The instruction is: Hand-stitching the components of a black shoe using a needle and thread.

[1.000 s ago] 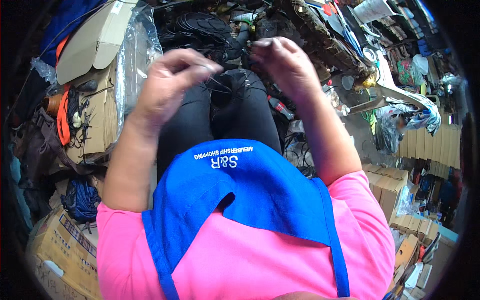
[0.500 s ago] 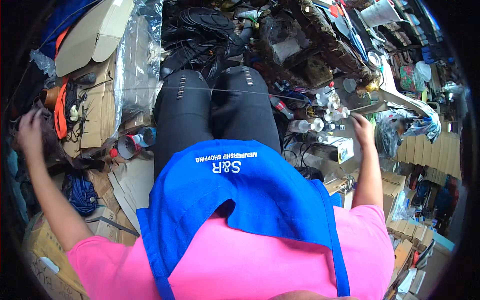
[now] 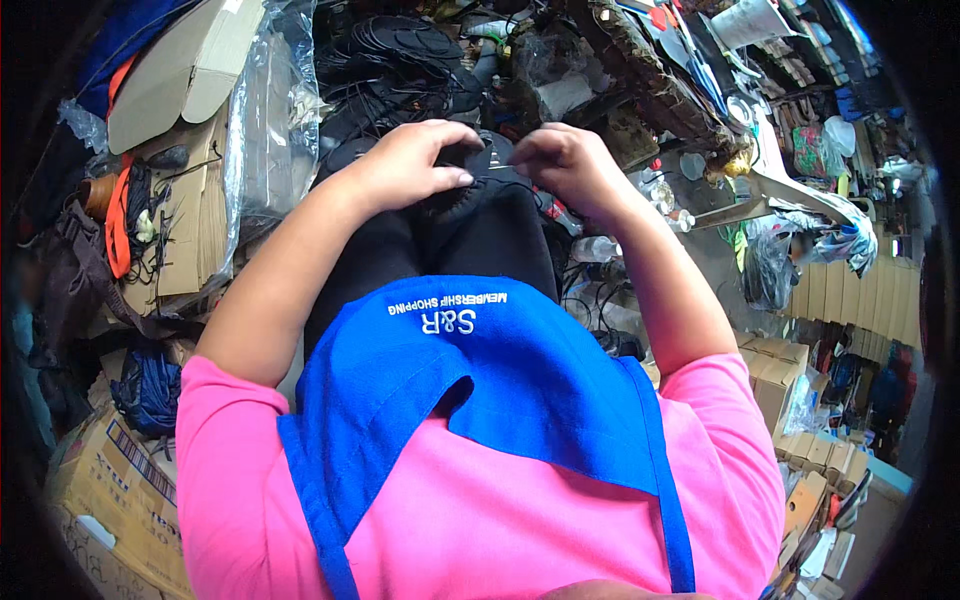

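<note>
Above my knees, my left hand (image 3: 425,165) curves with its thumb and fingers apart, open around the near edge of a black item (image 3: 455,198). That item lies on my dark trousers (image 3: 510,225) and has a ribbed rim. Its kind is hard to make out against the black cloth. To the right, my right hand (image 3: 568,165) is closed, its fingertips bent together and pointing toward the left hand. What it pinches, if anything, is too small to see. A short gap separates the two hands.
Flat cardboard (image 3: 195,200) and clear plastic (image 3: 285,130) lie to the left. Coiled black cords (image 3: 390,60) are heaped beyond my knees. Plastic bottles (image 3: 597,249) stand right of my legs, near a curved pale bar (image 3: 790,190). Boxes (image 3: 120,490) sit at lower left.
Both hands have come inward from far out at either side to meet above my knees. The thin thread stretched across between them before is no longer visible.
</note>
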